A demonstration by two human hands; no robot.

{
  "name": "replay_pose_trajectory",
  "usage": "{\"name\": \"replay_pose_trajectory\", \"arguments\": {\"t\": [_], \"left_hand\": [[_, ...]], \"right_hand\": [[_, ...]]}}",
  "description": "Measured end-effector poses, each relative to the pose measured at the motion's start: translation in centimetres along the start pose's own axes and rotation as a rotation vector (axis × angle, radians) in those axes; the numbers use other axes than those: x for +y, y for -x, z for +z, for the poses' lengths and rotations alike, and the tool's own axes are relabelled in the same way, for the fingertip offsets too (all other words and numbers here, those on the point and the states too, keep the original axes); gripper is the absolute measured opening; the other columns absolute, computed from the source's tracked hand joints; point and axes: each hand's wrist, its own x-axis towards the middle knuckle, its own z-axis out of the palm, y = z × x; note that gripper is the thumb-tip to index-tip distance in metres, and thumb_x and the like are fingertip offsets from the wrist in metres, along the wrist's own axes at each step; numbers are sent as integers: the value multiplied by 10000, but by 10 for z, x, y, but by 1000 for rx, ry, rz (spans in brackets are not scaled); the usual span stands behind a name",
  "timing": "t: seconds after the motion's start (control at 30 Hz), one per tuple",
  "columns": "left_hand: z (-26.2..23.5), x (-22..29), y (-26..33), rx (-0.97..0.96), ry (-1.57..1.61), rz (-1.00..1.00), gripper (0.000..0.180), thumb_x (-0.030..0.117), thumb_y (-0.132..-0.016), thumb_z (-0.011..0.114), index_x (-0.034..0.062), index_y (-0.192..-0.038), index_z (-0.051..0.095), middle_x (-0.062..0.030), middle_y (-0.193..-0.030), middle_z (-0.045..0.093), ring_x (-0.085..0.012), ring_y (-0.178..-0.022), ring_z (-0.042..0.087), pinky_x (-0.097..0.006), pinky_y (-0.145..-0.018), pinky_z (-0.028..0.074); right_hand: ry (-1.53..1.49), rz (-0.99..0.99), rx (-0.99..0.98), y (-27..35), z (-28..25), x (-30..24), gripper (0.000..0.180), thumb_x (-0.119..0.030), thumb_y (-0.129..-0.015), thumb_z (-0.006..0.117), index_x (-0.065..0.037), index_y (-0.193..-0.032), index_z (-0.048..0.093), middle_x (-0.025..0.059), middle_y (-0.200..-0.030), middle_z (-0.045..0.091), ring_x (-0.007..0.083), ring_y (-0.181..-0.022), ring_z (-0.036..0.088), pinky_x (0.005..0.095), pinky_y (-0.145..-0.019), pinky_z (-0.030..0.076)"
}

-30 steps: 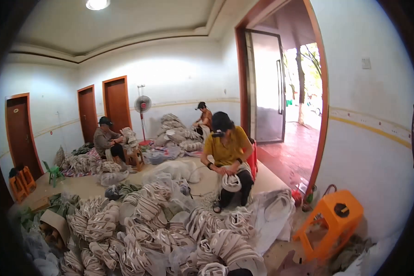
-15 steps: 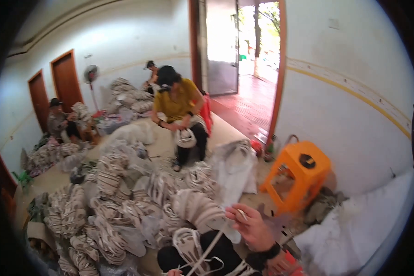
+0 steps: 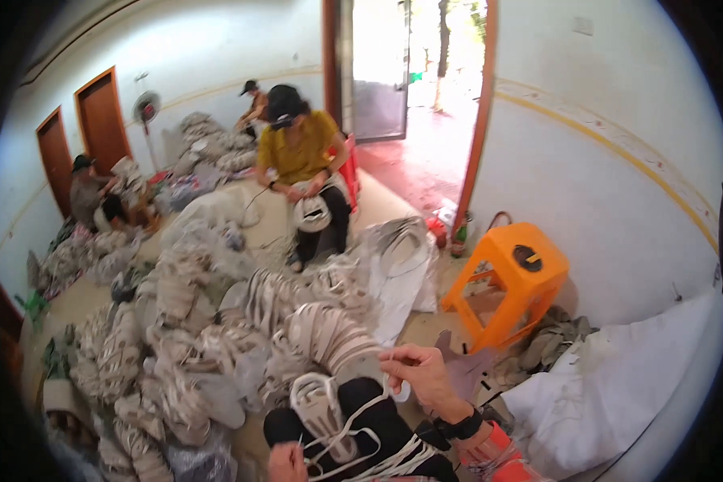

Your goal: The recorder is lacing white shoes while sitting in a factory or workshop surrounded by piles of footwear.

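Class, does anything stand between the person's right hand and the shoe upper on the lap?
No solid obstacle is visible. Only the pale lace pinched in the right hand runs between it and the shoe upper, crossing the dark trousers.

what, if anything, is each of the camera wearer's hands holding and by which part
The right hand pinches a pale lace at the top of its visible stretch; whether the left hand grips anything is unclear.
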Motion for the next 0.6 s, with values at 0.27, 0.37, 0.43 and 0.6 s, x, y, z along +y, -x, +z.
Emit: {"name": "replay_pose_trajectory", "arguments": {"t": [0.27,0.37,0.43,0.6], "left_hand": [[10,79,-55,75,472,50,119,57,-844,563,-26,-912,615,-107,-693,616,-123,-627,587,-255,-547,452],[11,76,-50,18,436,102,139,63,-855,549,-24,-948,605,-129,-726,617,-170,-619,605,-268,-556,463],[10,77,-46,9,407,97,142,56,-853,545,-24,-956,603,-132,-733,616,-187,-624,608,-278,-560,466],[9,82,-45,-21,308,160,148,36,-843,539,-14,-966,603,-132,-755,613,-246,-646,612,-307,-572,473]], "right_hand": [[-18,149,-344,20,48,60,165,-41,-819,621,62,-949,622,82,-731,620,112,-619,587,210,-528,496],[-78,305,-356,23,53,65,171,-30,-807,630,65,-948,613,81,-724,620,93,-601,571,201,-503,477],[-53,329,-358,24,55,61,176,-36,-804,636,63,-948,614,76,-715,619,90,-583,567,200,-499,476],[-59,326,-320,27,51,66,178,-50,-793,658,54,-932,620,65,-697,618,85,-535,559,192,-484,468]]}}
